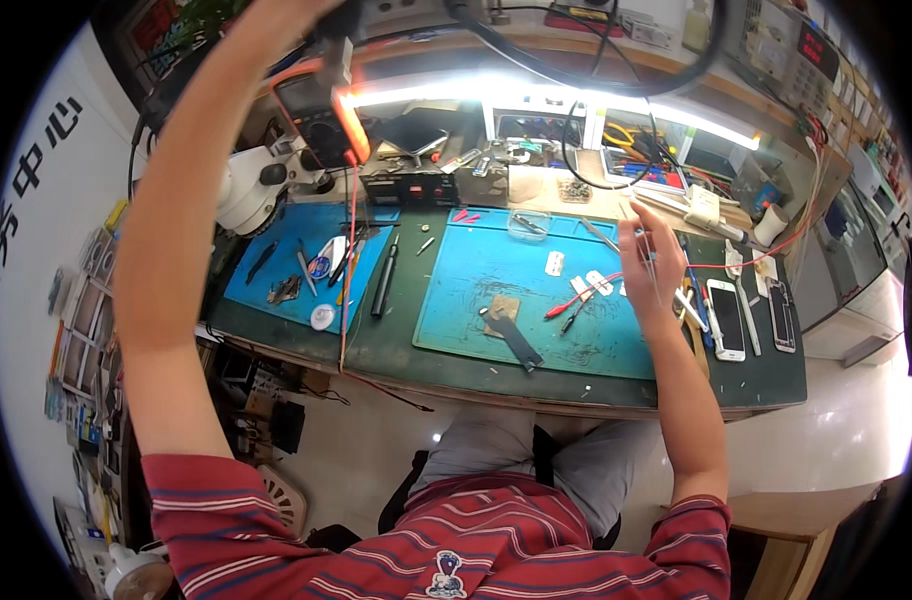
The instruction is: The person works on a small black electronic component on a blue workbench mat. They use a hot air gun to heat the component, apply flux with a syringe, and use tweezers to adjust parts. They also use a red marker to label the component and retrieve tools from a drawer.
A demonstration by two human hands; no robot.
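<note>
My left arm reaches up to the far left, and my left hand [301, 8] is cut by the top edge beside a dark, blurred object [344, 35]. Its fingers do not show. Over the right part of the large blue mat [456, 300] is my right hand [648, 250], its fingers curled about a thin grey metal tool [601, 235] that looks like tweezers. Below and left of that hand lie a red probe clip [558, 310], a black one [569, 322] and small white pieces [554, 263]. A dark flat strip [516, 340] rests on a tan square pad [501, 308].
A smaller blue mat [296, 290] with hand tools is at left, near a white microscope [251, 190] and an orange-edged meter [321, 125]. A black pen-shaped tool [385, 280] lies between the mats. Phones [726, 318] lie at right. A black cable [576, 80] hangs before the lit shelf.
</note>
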